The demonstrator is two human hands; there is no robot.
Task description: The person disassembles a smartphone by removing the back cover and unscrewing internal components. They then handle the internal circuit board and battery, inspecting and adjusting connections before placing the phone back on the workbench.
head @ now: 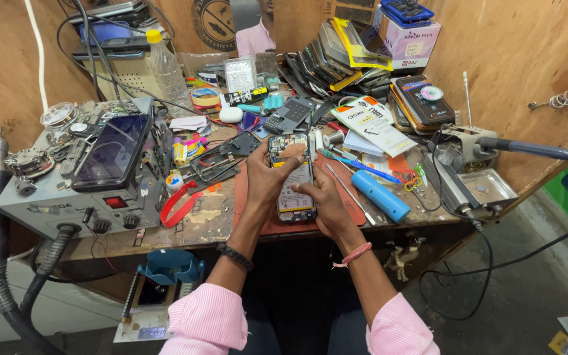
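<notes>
The phone [294, 177] lies with its back cover off and its circuit board and battery bare, held up over a reddish mat [356, 210] at the front of the bench [212, 227]; so the opening-up looks done, while the inner work and the closing look still to come. The left hand [267, 176] grips the phone's left edge, its thumb laid across the top of the board; the right hand [320, 197] cups the lower right edge with fingers curled, and neither is spread. Just right of the mat lies a blue cylinder [380, 195]. Behind the phone a white leaflet [373, 126] with green and black print lies slanted. At the back right a white and purple box [405, 39] carries a blue tray, beside a heap of phone covers [336, 49]. A round dark sign [213, 23] hangs on the wooden back wall. Left stands a grey repair station [67, 190] with a dark phone [112, 152] lying on top.
</notes>
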